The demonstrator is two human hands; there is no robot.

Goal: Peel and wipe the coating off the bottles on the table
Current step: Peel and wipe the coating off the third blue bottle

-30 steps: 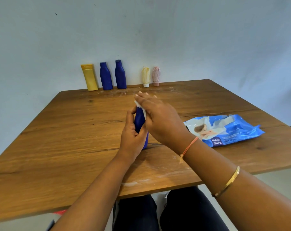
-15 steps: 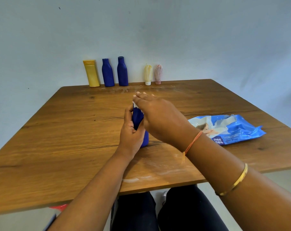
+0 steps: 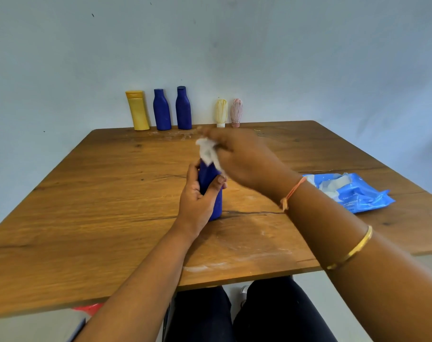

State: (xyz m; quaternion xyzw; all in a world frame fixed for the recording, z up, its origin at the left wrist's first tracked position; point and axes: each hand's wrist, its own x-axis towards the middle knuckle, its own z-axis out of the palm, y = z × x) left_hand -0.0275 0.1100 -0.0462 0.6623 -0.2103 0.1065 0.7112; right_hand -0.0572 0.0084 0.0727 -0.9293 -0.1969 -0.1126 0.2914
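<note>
A blue bottle stands upright on the wooden table in front of me. My left hand grips its body from the left, thumb across the front. My right hand, blurred by motion, pinches a white wipe over the bottle's neck and top, which it hides. Against the far wall stand a yellow bottle, two blue bottles, a cream bottle and a pink bottle, the last two on their caps.
A blue pack of wet wipes, flap open, lies at the right of the table. White residue smears the wood near the front edge. My knees show below the table. A grey and red object sits at the lower left.
My right hand has lifted from the bottle's side to its top, and the white wipe now shows above the neck. The left hand keeps its grip. The camera view tilted slightly.
</note>
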